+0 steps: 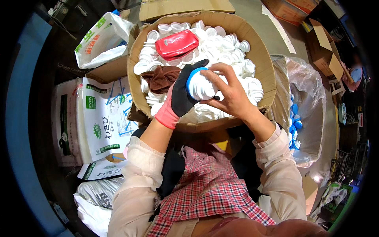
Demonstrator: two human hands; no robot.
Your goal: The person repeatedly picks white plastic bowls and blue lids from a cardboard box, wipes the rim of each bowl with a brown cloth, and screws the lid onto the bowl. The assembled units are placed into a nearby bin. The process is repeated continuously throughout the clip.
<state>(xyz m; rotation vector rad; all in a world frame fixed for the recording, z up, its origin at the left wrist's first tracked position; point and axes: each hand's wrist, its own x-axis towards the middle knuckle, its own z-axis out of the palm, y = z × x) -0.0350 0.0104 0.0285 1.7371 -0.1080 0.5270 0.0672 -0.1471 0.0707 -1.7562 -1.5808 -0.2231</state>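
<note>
Over a large cardboard box of loose white plastic caps, I hold up a white ribbed cap with a blue rim. My left hand, in a black and pink glove, is wrapped round the cap's blue side. My right hand is bare; its thumb and fingers grip the white side. Both hands are closed on the cap, and the gloved fingertips are partly hidden behind it. A red pouch lies on the loose caps, and a brown cloth is beside my glove.
To the right, a plastic-lined box holds several blue-and-white caps. At the left are a printed carton with blue strips on it and a white plastic bag. An opened cardboard box stands at the far right.
</note>
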